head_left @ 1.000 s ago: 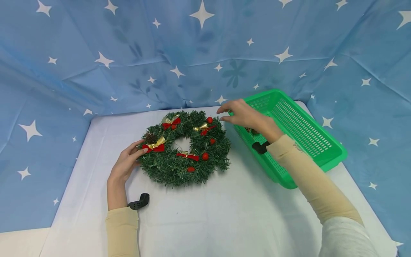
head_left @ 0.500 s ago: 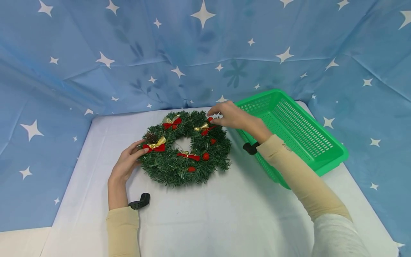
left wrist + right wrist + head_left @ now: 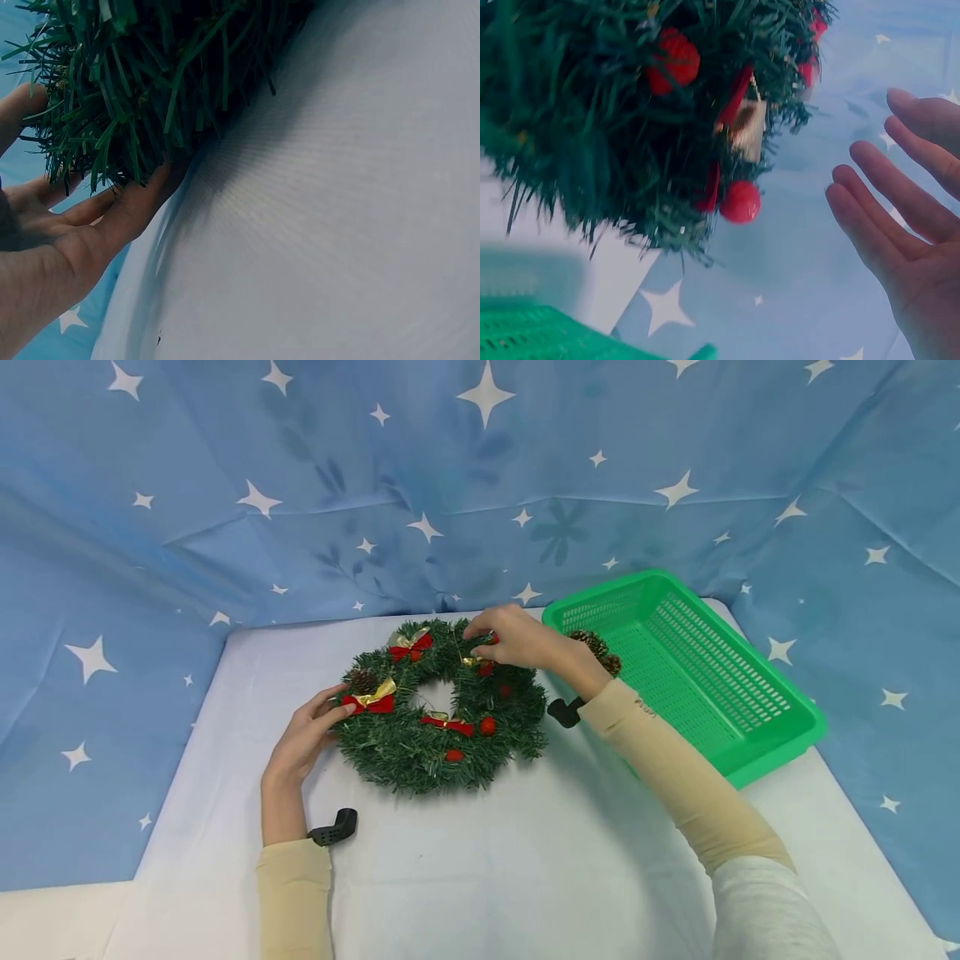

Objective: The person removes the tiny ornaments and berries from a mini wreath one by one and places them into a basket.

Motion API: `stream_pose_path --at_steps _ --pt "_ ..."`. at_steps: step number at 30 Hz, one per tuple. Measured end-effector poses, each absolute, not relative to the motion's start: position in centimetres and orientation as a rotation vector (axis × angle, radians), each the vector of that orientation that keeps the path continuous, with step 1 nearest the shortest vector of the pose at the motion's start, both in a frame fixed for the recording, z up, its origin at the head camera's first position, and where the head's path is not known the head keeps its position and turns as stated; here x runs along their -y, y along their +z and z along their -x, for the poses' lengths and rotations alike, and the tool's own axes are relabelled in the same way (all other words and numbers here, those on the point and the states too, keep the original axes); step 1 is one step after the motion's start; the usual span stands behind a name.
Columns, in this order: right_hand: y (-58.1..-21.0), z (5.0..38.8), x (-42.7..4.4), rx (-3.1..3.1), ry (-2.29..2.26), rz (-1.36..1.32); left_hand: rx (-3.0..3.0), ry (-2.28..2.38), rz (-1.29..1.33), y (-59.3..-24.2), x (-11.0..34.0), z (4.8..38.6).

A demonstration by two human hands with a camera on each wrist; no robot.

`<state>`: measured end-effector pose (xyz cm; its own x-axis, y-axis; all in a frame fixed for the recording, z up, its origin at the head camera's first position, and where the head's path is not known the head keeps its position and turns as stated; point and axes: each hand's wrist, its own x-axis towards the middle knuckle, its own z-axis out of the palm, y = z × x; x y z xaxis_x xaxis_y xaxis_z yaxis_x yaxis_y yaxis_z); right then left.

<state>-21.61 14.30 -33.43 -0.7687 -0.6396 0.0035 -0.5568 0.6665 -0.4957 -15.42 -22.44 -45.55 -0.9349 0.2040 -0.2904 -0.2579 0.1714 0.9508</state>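
Observation:
A green Christmas wreath (image 3: 412, 760) lies on the white-covered table, trimmed with red-and-gold bows (image 3: 371, 700), red balls (image 3: 487, 727) and a pine cone (image 3: 362, 680). My left hand (image 3: 300, 735) holds its left edge, thumb on top beside a bow and fingers underneath. In the left wrist view those fingers (image 3: 127, 214) lie under the bristly rim. Over the upper right part of the wreath hovers my right hand (image 3: 517, 639). The right wrist view has the right hand's fingers (image 3: 889, 202) loosely extended with nothing between them, apart from the wreath.
A green plastic basket (image 3: 750, 664) stands at the right, partly behind my right forearm. Pine cones (image 3: 588, 642) show at its left side. A blue curtain (image 3: 300, 452) with white stars hangs behind and beside the table.
My right hand has moved left from beside the basket to over the wreath's upper right. My left hand stays on the wreath's edge. The head view has shifted slightly.

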Motion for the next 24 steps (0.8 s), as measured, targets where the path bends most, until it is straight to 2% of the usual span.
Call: stream_pose_path --at_steps 24 --pt "-34.9 21.9 -8.7 -2.602 -0.729 1.032 -2.075 1.854 0.061 -45.8 22.5 15.7"
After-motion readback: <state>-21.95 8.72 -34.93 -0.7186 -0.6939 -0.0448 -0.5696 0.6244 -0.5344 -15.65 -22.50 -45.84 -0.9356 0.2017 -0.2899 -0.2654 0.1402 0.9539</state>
